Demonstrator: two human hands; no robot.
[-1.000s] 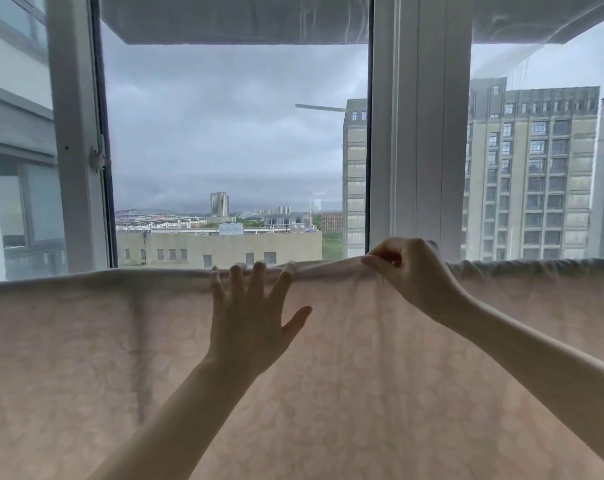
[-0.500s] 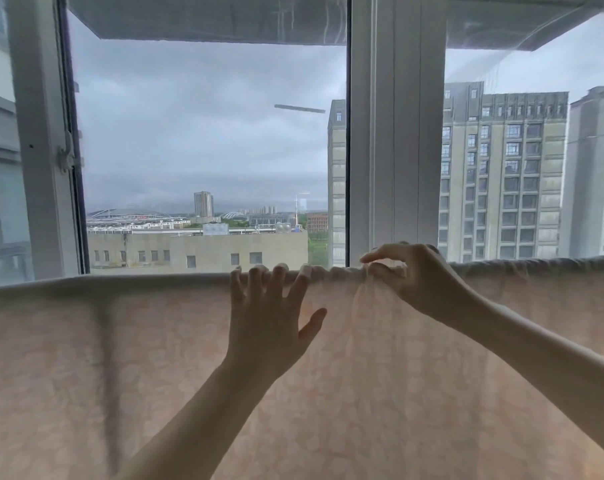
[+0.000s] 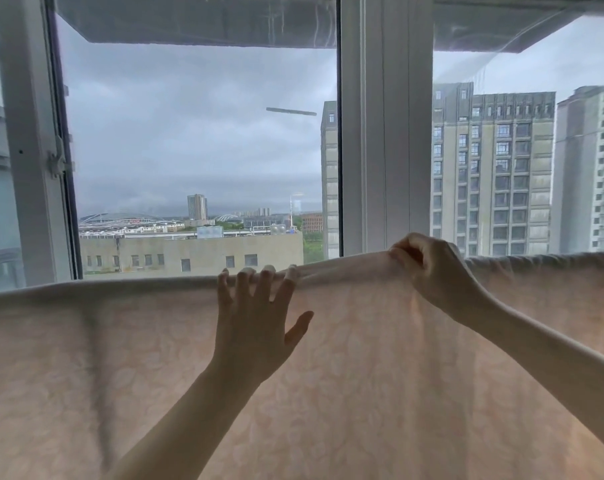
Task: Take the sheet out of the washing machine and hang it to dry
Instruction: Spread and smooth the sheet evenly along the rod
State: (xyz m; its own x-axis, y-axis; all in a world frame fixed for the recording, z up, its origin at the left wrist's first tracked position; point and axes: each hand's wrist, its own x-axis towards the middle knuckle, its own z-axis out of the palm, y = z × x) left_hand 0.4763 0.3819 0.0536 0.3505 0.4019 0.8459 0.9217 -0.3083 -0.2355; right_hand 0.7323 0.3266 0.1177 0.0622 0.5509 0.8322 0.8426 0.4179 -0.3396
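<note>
A pale pink sheet [image 3: 103,358] with a faint flower pattern hangs across the whole width of the view, draped over a bar or line hidden under its top fold. My left hand [image 3: 255,327] lies flat against the sheet with its fingers spread, the fingertips resting on the top fold. My right hand [image 3: 435,271] pinches the top fold just to the right and lifts it a little above the rest of the edge. The washing machine is not in view.
Close behind the sheet is a large window with a white centre post [image 3: 385,133] and a white frame with a latch [image 3: 56,162] at the left. Beyond the glass are tall apartment blocks [image 3: 491,168] and a grey sky.
My right hand has pulled the pinched fold up and to the right. My left hand has slid right along the top edge. The view has shifted slightly.
</note>
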